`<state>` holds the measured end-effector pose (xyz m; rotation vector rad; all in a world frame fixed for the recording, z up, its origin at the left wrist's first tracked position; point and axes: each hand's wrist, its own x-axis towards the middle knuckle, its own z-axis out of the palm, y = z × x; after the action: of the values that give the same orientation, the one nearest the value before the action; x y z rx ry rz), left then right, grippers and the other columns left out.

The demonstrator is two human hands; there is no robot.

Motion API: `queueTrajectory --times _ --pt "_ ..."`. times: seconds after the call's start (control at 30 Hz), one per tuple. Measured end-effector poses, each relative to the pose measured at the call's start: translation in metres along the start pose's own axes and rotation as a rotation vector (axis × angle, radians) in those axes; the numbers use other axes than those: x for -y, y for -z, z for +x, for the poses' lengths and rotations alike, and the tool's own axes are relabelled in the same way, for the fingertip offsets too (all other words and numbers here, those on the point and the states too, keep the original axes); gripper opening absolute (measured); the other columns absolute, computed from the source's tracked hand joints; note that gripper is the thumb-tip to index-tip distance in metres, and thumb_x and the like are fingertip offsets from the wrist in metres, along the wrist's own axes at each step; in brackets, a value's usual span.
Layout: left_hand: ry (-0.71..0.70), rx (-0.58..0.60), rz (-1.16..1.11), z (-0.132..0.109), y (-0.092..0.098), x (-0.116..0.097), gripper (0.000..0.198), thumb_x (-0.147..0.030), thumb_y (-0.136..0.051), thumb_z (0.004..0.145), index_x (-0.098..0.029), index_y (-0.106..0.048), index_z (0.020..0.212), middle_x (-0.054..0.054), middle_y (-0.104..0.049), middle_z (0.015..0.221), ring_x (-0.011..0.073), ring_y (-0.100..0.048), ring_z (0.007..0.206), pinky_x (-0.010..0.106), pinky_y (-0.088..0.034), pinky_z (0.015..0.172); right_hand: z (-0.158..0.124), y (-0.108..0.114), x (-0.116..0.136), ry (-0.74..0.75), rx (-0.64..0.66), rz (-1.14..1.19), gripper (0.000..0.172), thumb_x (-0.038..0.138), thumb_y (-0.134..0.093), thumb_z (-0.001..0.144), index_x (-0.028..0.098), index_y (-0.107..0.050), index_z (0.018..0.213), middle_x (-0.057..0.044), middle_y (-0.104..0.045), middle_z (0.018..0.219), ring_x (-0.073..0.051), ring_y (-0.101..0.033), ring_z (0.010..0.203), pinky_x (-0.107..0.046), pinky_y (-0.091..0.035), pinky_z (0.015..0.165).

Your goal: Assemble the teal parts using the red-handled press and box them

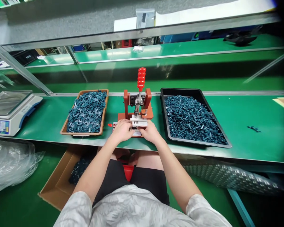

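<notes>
In front of me stands a toggle-clamp press (137, 107) with a reddish-brown frame and a red ribbed handle (141, 78) pointing up. My left hand (123, 130) reaches in at the left of its metal fixture (139, 122), fingers bent at the block. On the other side, my right hand (150, 130) has its fingers closed in at the fixture's right edge. Both sets of fingertips are partly hidden by the metal block, and any small part between them cannot be made out. A small red-tipped lever (110, 125) sticks out left of my left hand.
An orange-brown tray (63, 127) of small dark teal parts lies left, a black tray (165, 118) of thin dark strips right. Further left is a weighing scale (11, 110). One loose piece (254, 129) lies far right. Below the bench are a cardboard box (54, 186) and plastic bags (11, 164).
</notes>
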<state>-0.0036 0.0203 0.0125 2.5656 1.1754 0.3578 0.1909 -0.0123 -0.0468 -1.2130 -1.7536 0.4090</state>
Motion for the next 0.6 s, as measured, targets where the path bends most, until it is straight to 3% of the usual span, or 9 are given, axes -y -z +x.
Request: queueTrajectory --times 0.1,0.17,0.23,0.3,0.4,0.5,0.6 --pt "-0.030 -0.014 0.013 -0.004 0.001 -0.001 0.020 -0.025 -0.067 0.087 -0.021 -0.077 0.104 0.009 -0.074 0.117 0.0298 -0.064 0.116 0.048 -0.049 0.107 0.001 0.001 -0.002 0.001 0.002 0.006 0.022 0.018 -0.065 0.088 0.024 -0.079 0.104 -0.008 -0.074 0.110 -0.027 -0.070 0.107 -0.042 -0.058 0.097" --pt "-0.085 -0.092 0.024 -0.013 0.002 -0.001 0.020 -0.025 -0.065 0.089 -0.022 -0.075 0.107 0.009 -0.073 0.122 0.0290 -0.062 0.120 0.050 -0.044 0.113 0.000 0.000 -0.001 0.004 -0.024 0.016 0.023 0.017 -0.065 0.087 0.025 -0.078 0.105 -0.007 -0.074 0.109 -0.026 -0.070 0.104 -0.042 -0.059 0.095" --pt "-0.105 -0.287 0.018 -0.026 0.006 0.003 0.021 -0.026 -0.063 0.092 -0.023 -0.073 0.110 0.008 -0.071 0.127 0.0279 -0.060 0.126 0.053 -0.037 0.120 -0.001 -0.002 0.001 0.004 -0.031 0.023 0.026 0.016 -0.065 0.087 0.025 -0.078 0.108 -0.006 -0.075 0.109 -0.026 -0.070 0.105 -0.042 -0.058 0.096" --pt "-0.039 -0.538 -0.042 -0.036 0.011 0.013 0.022 -0.031 -0.062 0.094 -0.023 -0.071 0.112 0.009 -0.069 0.130 0.0277 -0.059 0.128 0.055 -0.034 0.122 -0.001 -0.002 0.003 -0.015 -0.019 0.022 0.028 0.015 -0.064 0.087 0.025 -0.078 0.109 -0.006 -0.074 0.112 -0.026 -0.069 0.109 -0.042 -0.057 0.099" --pt "0.142 -0.758 -0.309 -0.038 0.017 0.037 0.035 -0.044 -0.060 0.097 -0.020 -0.066 0.121 0.013 -0.066 0.132 0.0278 -0.060 0.128 0.051 -0.042 0.118 0.001 -0.002 0.005 -0.053 0.002 0.017 0.027 0.015 -0.064 0.087 0.024 -0.078 0.107 -0.007 -0.072 0.116 -0.028 -0.068 0.112 -0.041 -0.056 0.100" --pt "0.237 -0.753 -0.673 -0.023 0.022 0.061 0.052 -0.058 -0.057 0.096 -0.019 -0.058 0.130 0.016 -0.064 0.134 0.0264 -0.063 0.128 0.046 -0.047 0.115 0.002 0.000 0.006 -0.061 0.003 0.039 0.026 0.016 -0.064 0.088 0.023 -0.078 0.109 -0.008 -0.071 0.118 -0.028 -0.067 0.113 -0.041 -0.055 0.101" --pt "0.207 -0.726 -0.878 -0.003 0.023 0.069 0.056 -0.064 -0.052 0.097 -0.022 -0.055 0.133 0.014 -0.062 0.140 0.0254 -0.060 0.134 0.044 -0.044 0.118 0.002 0.001 0.006 -0.049 -0.003 0.072 0.027 0.017 -0.063 0.089 0.024 -0.077 0.111 -0.007 -0.071 0.119 -0.028 -0.067 0.113 -0.042 -0.054 0.102"
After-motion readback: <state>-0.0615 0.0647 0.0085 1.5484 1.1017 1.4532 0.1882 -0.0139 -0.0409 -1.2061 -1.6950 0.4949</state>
